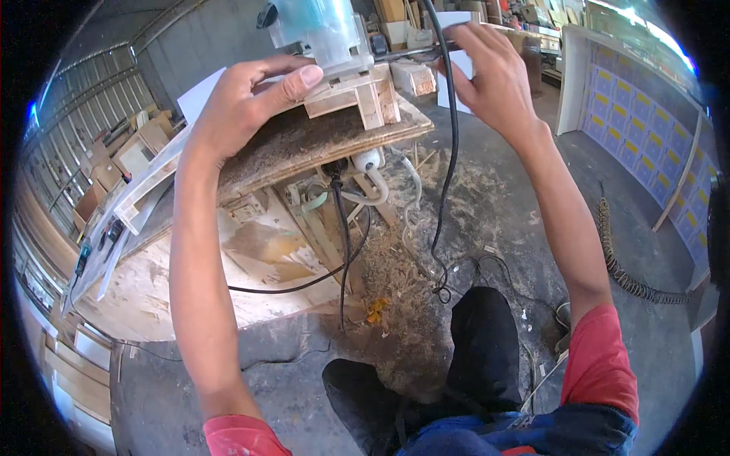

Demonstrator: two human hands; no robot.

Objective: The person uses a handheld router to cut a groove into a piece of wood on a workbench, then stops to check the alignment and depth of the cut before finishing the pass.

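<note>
You're apparently steadying the power tool [315, 30] on its wooden stand [370, 102] atop the worktop [334, 143], left hand [258, 97] curling at its base, right hand [494, 76] bending by the rod [407, 53], neither letting me tell whether its fingers are gripping, next probably needing firm, even support.

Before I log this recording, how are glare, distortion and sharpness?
Head view: glare whites out the bright strip at upper right; head view: fisheye bending bows the patterned panel, and black fills the corners; head view: the left hand and right hand read clearly, while the distant background clutter is too small to judge focus.
</note>
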